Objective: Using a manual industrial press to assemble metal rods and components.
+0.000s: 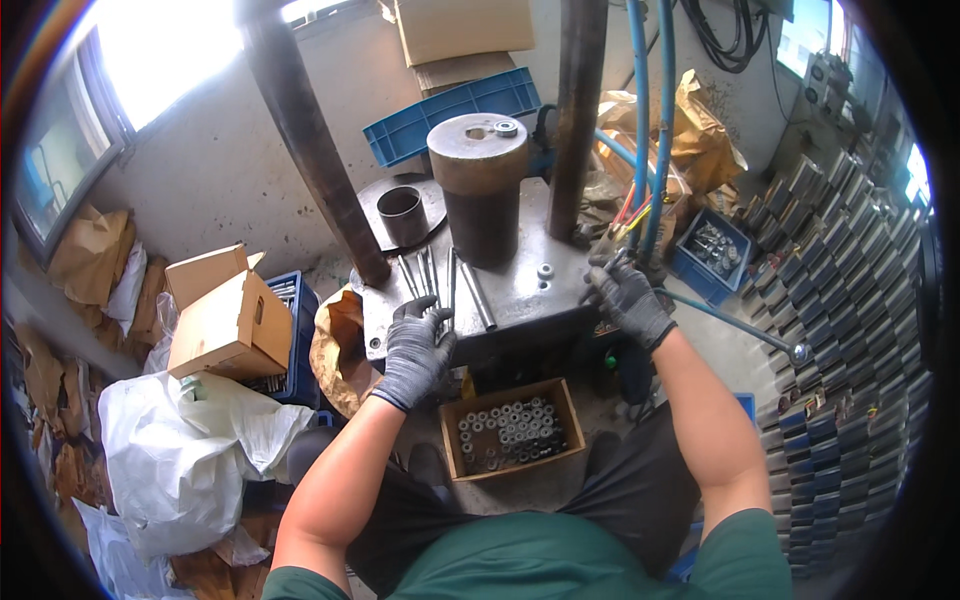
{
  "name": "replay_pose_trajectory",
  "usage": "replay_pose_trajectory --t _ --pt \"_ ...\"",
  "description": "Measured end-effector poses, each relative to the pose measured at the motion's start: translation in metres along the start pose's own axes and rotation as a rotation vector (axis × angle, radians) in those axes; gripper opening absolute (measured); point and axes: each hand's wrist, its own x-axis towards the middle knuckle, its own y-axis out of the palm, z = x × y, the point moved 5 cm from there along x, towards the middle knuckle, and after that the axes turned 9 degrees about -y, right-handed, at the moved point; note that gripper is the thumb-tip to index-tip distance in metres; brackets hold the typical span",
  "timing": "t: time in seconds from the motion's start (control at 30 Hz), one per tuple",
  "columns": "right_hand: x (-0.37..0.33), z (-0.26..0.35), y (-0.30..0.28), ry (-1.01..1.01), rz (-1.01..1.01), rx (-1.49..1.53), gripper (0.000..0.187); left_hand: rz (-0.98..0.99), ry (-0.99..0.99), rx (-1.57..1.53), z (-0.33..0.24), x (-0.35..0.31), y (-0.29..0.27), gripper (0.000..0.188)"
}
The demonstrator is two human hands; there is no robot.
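At the front edge of the metal press table [545,300], my left hand [418,350], in a grey glove, has its fingers apart over the near ends of several thin steel rods [425,272]. A thicker steel rod [478,296] lies just right of them. My right hand [630,300], also gloved, is at the table's right side with fingers curled; a small dark piece shows at its fingertips, too small to name. Two small metal rings [545,272] sit on the table left of that hand. Behind them stands a thick steel cylinder [480,190] with a bearing [507,129] on top.
Steel columns [310,150] rise from the table, with a short pipe ring [402,215] behind. Below the table is a box of bearings [512,430]. A lever with a ball end [798,352] sticks out right. Stacked metal parts [840,300] fill the right; a cardboard box [228,315] stands left.
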Motion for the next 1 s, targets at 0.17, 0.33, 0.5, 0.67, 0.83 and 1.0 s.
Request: replay_pose_trajectory --t 0.17,0.33,0.5,0.67,0.83,1.0 --pt "-0.042 0.002 -0.052 0.081 0.124 -0.104 0.03 -0.071 0.01 0.046 0.019 0.015 0.023 0.047" --pt "-0.144 -0.049 -0.125 0.267 0.09 -0.2 0.039 0.047 -0.067 0.012 0.055 0.05 0.018 0.055" --pt "-0.291 -0.131 -0.212 0.592 -0.355 -0.089 0.037 0.05 0.007 0.023 0.047 0.06 0.035 0.047" --pt "-0.44 -0.223 -0.278 0.731 -0.907 0.093 0.045 0.109 -0.049 -0.352 0.06 0.062 0.062 0.029" --pt "-0.525 -0.264 -0.299 0.843 -1.574 0.372 0.033 0.047 -0.108 -0.416 0.052 0.059 0.049 0.023" --pt "-0.553 -0.29 -0.312 0.869 -1.61 0.24 0.027 -0.089 -0.289 -0.399 0.048 0.054 0.044 0.023"
